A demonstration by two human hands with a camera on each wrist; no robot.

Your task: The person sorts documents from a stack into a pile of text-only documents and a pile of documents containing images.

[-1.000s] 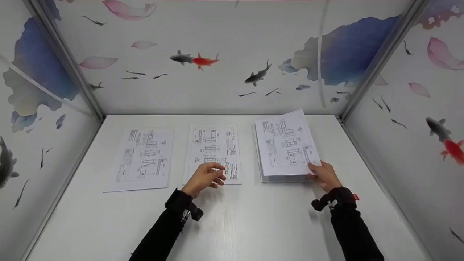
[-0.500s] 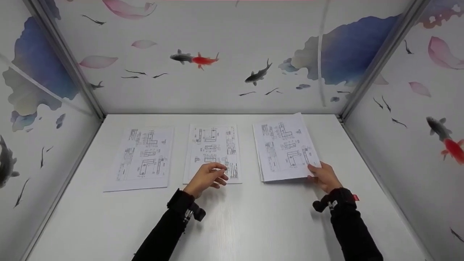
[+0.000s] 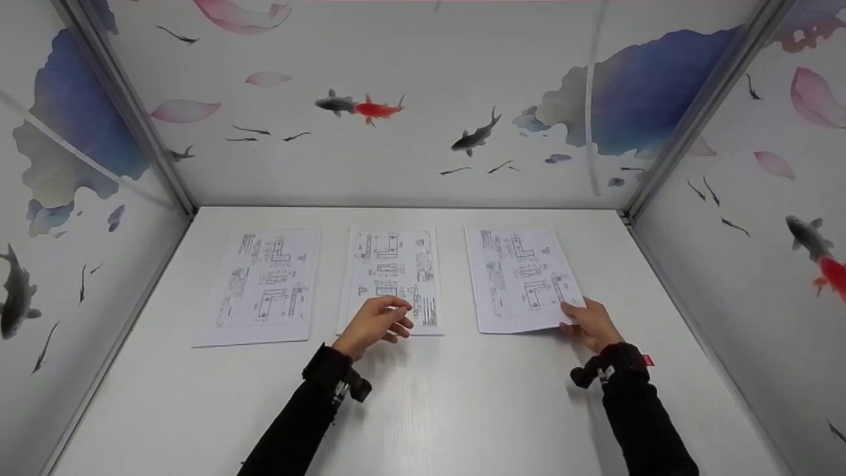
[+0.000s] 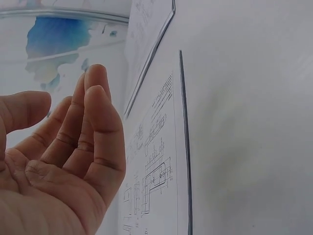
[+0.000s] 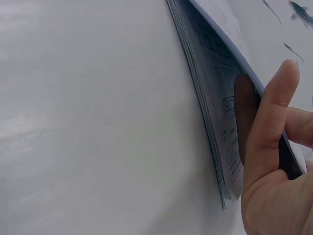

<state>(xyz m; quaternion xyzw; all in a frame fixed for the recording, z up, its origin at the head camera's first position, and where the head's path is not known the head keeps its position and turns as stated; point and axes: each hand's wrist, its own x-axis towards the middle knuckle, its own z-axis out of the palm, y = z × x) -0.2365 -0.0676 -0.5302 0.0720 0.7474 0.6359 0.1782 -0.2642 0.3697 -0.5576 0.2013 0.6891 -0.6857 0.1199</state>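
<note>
Nearest you, the white table (image 3: 423,410) stretched between your black sleeves (image 3: 284,423) and on to the near edges of three paper stacks, with room around both forearms. Your left hand (image 3: 371,324) hung over the near edge of the middle stack (image 3: 386,244), fingers loosely bent, thumb apart, holding nothing. Your right hand (image 3: 593,324) pinched the top paper (image 3: 509,277) by its near right corner, thumb above, fingers beneath; you couldn't tell whether it was one sheet or several. It tilted up from the right stack (image 5: 199,93), leaving a wedge-shaped gap along that edge. Strips of table separated the middle stack from the right stack and the left stack (image 3: 258,291). The stacks' far edges lay near the back wall (image 3: 396,172).
</note>
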